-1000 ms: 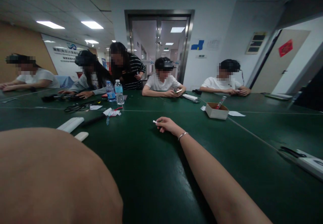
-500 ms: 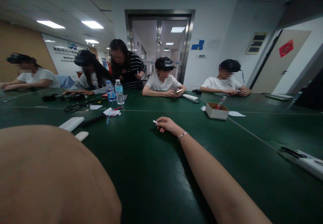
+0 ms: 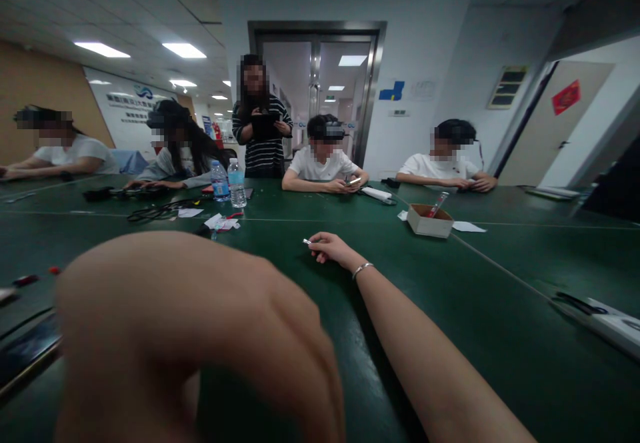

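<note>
My right hand [image 3: 331, 248] rests over the green table [image 3: 400, 283], its fingers closed on a small silvery object [image 3: 307, 241] whose kind I cannot make out. A metal bracelet [image 3: 362, 270] circles the right wrist. Very near the camera, my left hand [image 3: 215, 303] looms large and blurred at the lower left, bent over with its back up. Its fingertips fall outside the picture, so what it holds, if anything, is hidden.
Two water bottles [image 3: 237, 183], cables [image 3: 157, 211] and paper scraps [image 3: 223, 222] lie ahead left. A small box [image 3: 431, 222] stands ahead right. A phone [image 3: 30, 353] lies left, a power strip [image 3: 617, 323] right. Several people sit opposite; one person [image 3: 260, 130] stands.
My left hand has moved right and now shows its bent back, covering the white objects and uncovering the phone. The person behind the table has straightened up. My right hand has hardly moved.
</note>
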Available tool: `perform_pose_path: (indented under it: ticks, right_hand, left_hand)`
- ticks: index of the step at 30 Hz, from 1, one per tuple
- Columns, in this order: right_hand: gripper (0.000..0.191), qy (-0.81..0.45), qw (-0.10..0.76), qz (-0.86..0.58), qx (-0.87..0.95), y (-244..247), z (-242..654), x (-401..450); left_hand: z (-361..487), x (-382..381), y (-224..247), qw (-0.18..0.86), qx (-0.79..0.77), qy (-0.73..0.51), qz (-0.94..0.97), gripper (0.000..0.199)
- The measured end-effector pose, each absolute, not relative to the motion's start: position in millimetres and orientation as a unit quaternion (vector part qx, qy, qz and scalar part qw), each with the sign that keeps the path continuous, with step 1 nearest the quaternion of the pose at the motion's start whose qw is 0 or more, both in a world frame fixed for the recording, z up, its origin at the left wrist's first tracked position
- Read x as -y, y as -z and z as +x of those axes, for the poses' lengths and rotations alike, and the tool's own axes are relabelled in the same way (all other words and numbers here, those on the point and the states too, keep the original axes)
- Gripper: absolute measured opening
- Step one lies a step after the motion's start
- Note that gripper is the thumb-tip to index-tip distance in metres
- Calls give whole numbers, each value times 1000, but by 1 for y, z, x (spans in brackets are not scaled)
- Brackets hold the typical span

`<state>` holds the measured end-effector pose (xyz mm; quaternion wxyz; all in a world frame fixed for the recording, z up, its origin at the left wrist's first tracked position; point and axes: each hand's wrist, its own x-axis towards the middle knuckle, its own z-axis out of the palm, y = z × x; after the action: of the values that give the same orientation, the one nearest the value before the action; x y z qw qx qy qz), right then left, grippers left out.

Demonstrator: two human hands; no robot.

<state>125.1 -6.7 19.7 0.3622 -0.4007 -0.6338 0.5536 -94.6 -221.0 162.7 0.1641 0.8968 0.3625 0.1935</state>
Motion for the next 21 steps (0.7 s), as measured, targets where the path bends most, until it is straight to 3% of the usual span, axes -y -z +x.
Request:
perform_pose_path:
  ticks: [4, 7, 9, 14, 21]
  right_hand:
    - [13, -552, 375, -386, 637, -18, 126, 6]
    - [16, -561, 368, -375, 639, -15, 126, 3]
    - [15, -570, 362, -370, 638, -13, 127, 0]
    - [14, -564, 366, -371, 641, -12, 126, -2]
    - [12, -557, 349, -384, 649, -18, 124, 4]
  left_hand:
    - [-49, 179, -195, 154, -438, -59, 884, 51]
    - [-22, 126, -175, 52, -577, 6, 815, 52]
    - [-14, 94, -142, 20, -620, -25, 784, 54]
    - [-15, 48, -61, 65, -621, -222, 749, 50]
    - [-41, 22, -14, 178, -588, -310, 725, 45]
